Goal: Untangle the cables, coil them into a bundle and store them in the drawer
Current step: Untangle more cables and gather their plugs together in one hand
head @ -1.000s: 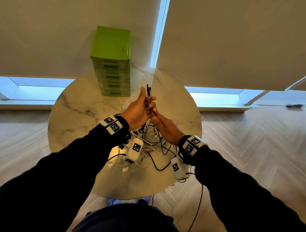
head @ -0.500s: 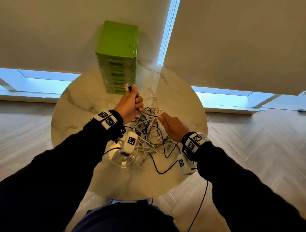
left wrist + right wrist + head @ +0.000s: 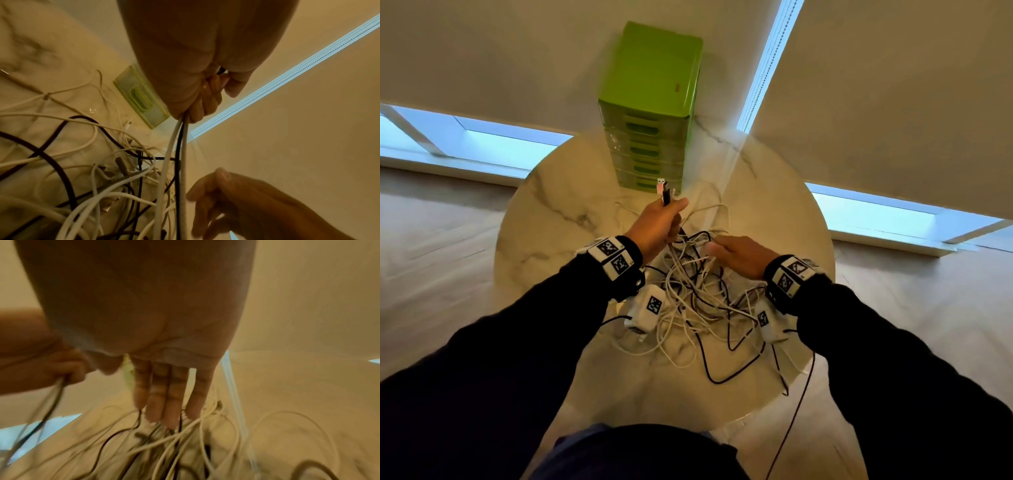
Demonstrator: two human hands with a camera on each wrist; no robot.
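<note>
A tangle of white and black cables (image 3: 698, 301) lies in the middle of a round marble table (image 3: 551, 219). My left hand (image 3: 659, 222) grips several cable ends in a fist, their plugs (image 3: 664, 190) sticking up above the thumb; the strands (image 3: 176, 162) hang from the fist down into the pile. My right hand (image 3: 739, 253) hovers flat over the tangle with straight fingers (image 3: 164, 399), fingertips at the cables and holding nothing. The green drawer unit (image 3: 654, 113) stands at the table's far edge, all its drawers closed.
Two white tagged adapter blocks (image 3: 647, 310) (image 3: 768, 323) hang below my wrists among the cables. A black lead (image 3: 794, 411) trails off the table's near right edge to the wooden floor. Blinds and a window sill lie behind the table.
My left hand has closed into a fist round the cable ends and moved toward the drawer unit. My right hand let go of the strand, opened and dropped over the pile.
</note>
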